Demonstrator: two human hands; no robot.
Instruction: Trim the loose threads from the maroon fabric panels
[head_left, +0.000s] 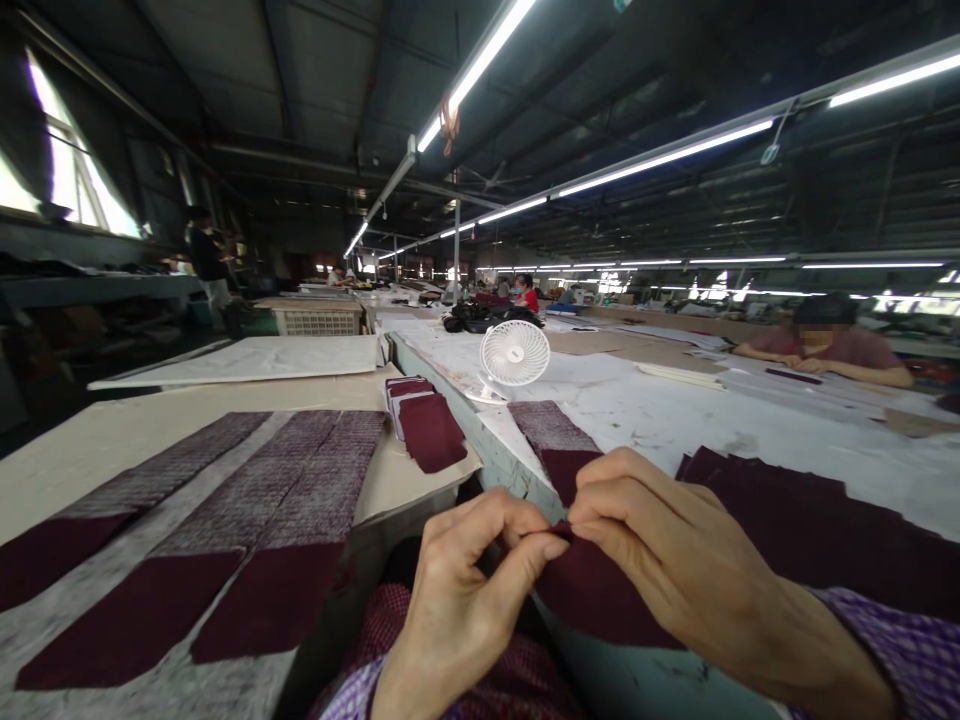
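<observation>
A maroon fabric piece (607,595) hangs from my fingertips over the front edge of the table. My left hand (480,580) pinches its upper edge between thumb and forefinger. Close beside it, my right hand (660,540) pinches the same edge, with the fingertips of both hands almost touching. Just beyond my hands lies a row of overlapping fabric pieces (555,430), grey-streaked at the far part and maroon at the near part. To the right, partly behind my right forearm, a stack of dark maroon fabric pieces (810,520) is spread on the table.
Long overlapped rows of maroon pieces (277,600) cover the board at left. A small maroon stack (431,430) sits at that board's corner. A white fan (514,352) stands on the white table (637,410). One person (825,340) works across at right; another (210,260) stands far left.
</observation>
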